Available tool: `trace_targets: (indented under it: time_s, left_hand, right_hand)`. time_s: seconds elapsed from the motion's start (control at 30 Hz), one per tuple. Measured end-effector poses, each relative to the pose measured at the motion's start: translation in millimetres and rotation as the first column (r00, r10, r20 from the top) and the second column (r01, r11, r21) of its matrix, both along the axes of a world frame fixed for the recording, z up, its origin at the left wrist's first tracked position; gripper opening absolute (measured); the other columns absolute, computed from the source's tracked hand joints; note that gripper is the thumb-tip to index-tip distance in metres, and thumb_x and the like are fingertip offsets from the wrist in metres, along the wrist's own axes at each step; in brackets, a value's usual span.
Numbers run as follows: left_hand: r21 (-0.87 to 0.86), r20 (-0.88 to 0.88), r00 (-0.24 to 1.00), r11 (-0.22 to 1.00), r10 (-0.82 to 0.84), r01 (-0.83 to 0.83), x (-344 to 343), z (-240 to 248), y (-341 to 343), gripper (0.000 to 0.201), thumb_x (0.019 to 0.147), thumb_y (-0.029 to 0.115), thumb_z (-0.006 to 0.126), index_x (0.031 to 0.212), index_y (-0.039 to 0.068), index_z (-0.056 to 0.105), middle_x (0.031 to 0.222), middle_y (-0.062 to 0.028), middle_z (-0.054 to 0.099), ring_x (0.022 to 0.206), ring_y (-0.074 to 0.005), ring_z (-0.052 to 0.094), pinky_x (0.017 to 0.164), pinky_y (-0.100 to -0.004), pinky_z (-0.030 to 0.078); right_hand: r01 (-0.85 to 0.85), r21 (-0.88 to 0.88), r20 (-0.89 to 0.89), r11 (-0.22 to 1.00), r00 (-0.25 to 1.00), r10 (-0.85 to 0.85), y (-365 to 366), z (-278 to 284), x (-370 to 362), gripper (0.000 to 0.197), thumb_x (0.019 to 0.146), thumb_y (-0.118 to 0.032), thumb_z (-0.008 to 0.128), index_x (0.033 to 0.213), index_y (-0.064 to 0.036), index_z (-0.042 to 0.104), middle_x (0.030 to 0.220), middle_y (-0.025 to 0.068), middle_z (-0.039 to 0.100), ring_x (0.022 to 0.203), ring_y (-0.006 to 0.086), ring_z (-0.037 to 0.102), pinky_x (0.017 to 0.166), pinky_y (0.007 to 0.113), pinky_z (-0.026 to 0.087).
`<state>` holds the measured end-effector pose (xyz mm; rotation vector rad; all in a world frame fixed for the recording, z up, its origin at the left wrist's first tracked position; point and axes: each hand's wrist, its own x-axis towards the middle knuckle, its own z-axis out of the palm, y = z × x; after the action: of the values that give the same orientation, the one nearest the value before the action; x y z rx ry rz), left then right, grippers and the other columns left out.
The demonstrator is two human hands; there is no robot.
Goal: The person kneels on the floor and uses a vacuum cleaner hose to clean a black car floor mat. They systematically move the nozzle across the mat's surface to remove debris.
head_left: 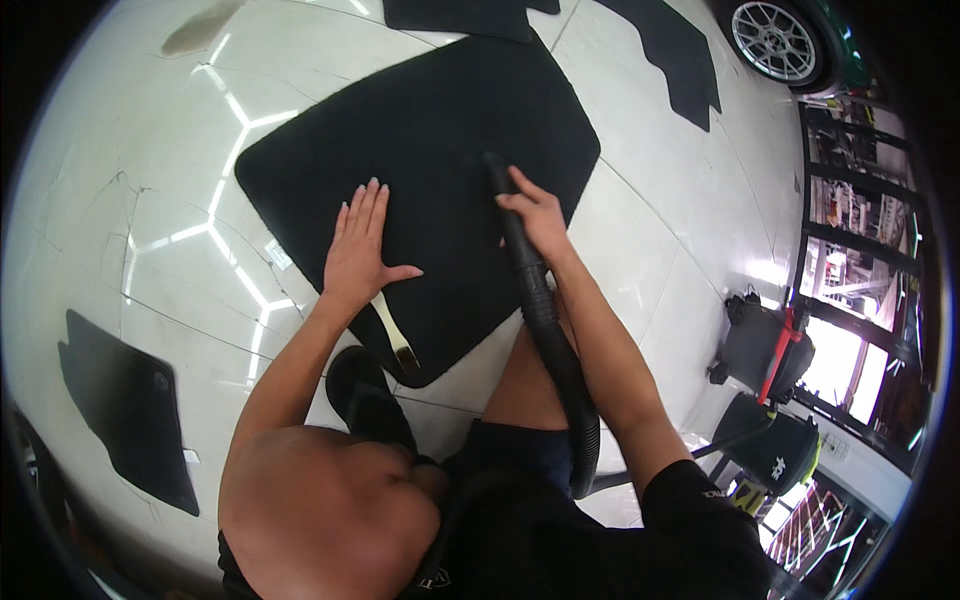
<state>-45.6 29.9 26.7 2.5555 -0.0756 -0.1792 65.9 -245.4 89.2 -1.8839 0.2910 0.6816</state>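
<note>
A large black car mat [430, 110] lies flat on the floor in front of me. My left hand [362, 250] rests palm down on its left part, with the thumb stretched out to the side. Wrapped around a black vacuum hose [540, 300] is my right hand [538, 220], close to the hose's nozzle end. That end points away from me over the right half of the mat; whether it touches the surface is hard to tell. A brush with a pale handle [392, 330] lies near the mat's closest corner, its upper end hidden by my left wrist.
Smaller black mats lie on the glossy pale tiles at the left [130, 410], far right [672, 60] and far edge [460, 18]. A car wheel [775, 42] stands at the top right. Dark wheeled equipment [755, 335] with a red bar stands at the right. The hose runs beside my right leg.
</note>
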Motion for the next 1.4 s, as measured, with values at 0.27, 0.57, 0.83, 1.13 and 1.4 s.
trace_targets:
  time_s: [0.27,0.57,0.83,1.13,1.4]
  left_hand:
    - [-0.01,0.024,0.999,1.0,-0.022,0.022,-3,-6,1,0.14,0.068,0.061,0.096,0.174,0.003,0.024,0.182,-0.0181,0.023,0.169,-0.0355,0.022,0.137,-0.0526,0.021]
    - [-0.005,0.025,0.999,0.999,-0.035,0.035,0,-6,4,0.133,0.071,0.061,0.094,0.173,0.006,0.028,0.182,-0.0172,0.023,0.169,-0.0351,0.021,0.137,-0.0518,0.02]
    - [0.014,-0.002,0.999,0.999,-0.052,0.052,-6,-10,7,0.134,0.072,0.068,0.09,0.174,0.006,0.027,0.182,-0.0166,0.022,0.17,-0.0338,0.019,0.138,-0.0511,0.019]
    - [0.03,0.005,0.998,0.997,-0.067,0.067,0,-7,4,0.134,0.073,0.073,0.086,0.173,0.005,0.027,0.183,-0.0168,0.02,0.17,-0.0338,0.019,0.138,-0.0509,0.018]
    - [-0.013,0.049,0.997,0.998,-0.057,0.057,-4,-10,10,0.134,0.072,0.069,0.089,0.174,0.006,0.028,0.183,-0.0175,0.02,0.17,-0.0351,0.018,0.138,-0.0525,0.018]
  right_hand:
    - [-0.31,-0.046,0.051,0.95,0.949,0.312,38,-13,-10,0.082,0.09,-0.022,0.08,0.163,0.0014,0.05,0.124,0.0284,0.078,0.112,0.027,0.077,0.102,0.034,0.056]
    - [-0.158,0.352,-0.127,0.923,0.968,0.214,61,-29,-19,0.076,0.095,-0.017,0.077,0.162,0.0049,0.049,0.152,0.0172,0.066,0.087,0.0224,0.076,0.061,0.037,0.064]
    - [-0.184,-0.122,0.307,0.975,0.927,0.213,58,-35,11,0.081,0.093,-0.025,0.077,0.157,0.0148,0.046,0.162,0.0358,0.05,0.156,0.0339,0.049,0.128,0.033,0.035]
    - [-0.07,-0.146,0.204,0.987,0.974,0.099,24,-20,47,0.08,0.094,-0.023,0.074,0.16,0.0114,0.046,0.152,0.0324,0.063,0.129,0.0335,0.072,0.11,0.037,0.055]
    - [-0.313,-0.013,-0.05,0.95,0.949,0.312,38,4,81,0.075,0.094,-0.019,0.075,0.161,0.006,0.051,0.133,0.0241,0.076,0.082,0.0265,0.078,0.07,0.039,0.064]
